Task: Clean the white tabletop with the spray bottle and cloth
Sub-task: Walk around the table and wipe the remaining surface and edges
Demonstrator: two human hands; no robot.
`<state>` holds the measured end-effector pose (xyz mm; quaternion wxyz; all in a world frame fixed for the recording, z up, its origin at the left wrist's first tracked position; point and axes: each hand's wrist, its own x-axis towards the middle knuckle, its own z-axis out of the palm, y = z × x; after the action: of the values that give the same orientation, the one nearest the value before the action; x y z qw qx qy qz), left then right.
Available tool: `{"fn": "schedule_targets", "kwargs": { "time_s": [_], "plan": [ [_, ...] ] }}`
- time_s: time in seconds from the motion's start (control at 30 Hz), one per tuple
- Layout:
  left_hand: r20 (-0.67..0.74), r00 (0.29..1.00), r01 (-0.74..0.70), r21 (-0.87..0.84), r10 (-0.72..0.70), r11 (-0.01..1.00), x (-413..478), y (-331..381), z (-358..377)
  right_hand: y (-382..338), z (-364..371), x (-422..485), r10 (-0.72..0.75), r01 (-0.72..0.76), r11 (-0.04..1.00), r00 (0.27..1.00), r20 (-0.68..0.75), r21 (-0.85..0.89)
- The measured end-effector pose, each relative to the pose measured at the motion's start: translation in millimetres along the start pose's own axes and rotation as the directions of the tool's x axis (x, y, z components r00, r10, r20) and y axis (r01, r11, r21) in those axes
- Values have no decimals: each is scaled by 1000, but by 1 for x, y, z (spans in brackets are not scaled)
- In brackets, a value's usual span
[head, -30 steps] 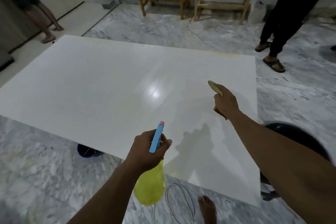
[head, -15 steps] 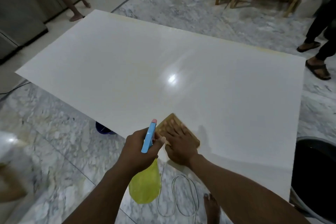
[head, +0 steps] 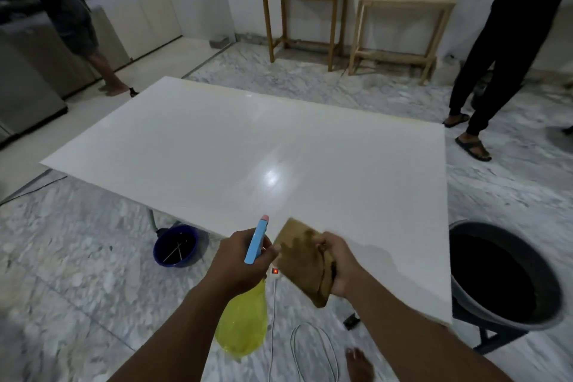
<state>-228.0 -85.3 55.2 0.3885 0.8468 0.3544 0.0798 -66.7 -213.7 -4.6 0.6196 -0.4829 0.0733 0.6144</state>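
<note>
Brown cloth (head: 305, 263) was clenched in right hand (head: 339, 267) grip at white bench (head: 248, 149) near edge, apparently off the surface; left hand (head: 240, 260) grip held spray bottle (head: 245, 329) beside it. Likely between passes: next needed nozzle aimed at bench, then a wipe

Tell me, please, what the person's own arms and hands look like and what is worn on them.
Both forearms are bare: no sleeve shows on the left arm or the right arm. The left hand and the right hand wear no gloves, and no watch, bracelet or ring shows, though motion blur could hide something small.
</note>
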Motion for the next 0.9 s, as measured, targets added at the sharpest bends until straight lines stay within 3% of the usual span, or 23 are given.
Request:
{"fn": "schedule_targets", "kwargs": {
  "time_s": [0.1,0.33,0.67,0.9],
  "plan": [
    [51,997,-59,49,57,997,-20,11,-7,-18,-18,-43,-108,112,993,988,-109,30],
    [187,975,-133,64,119,989,-43,60,0,-48,-51,-124,-252,265,962,955,-158,68],
    [242,943,-248,49,230,968,-54,144,23,-70,-56,-177,-290,286,957,943,-163,-49],
    [206,952,-245,65,227,967,-57,202,60,-95,-95,-220,-286,268,954,948,-136,-136]
  ]
}}
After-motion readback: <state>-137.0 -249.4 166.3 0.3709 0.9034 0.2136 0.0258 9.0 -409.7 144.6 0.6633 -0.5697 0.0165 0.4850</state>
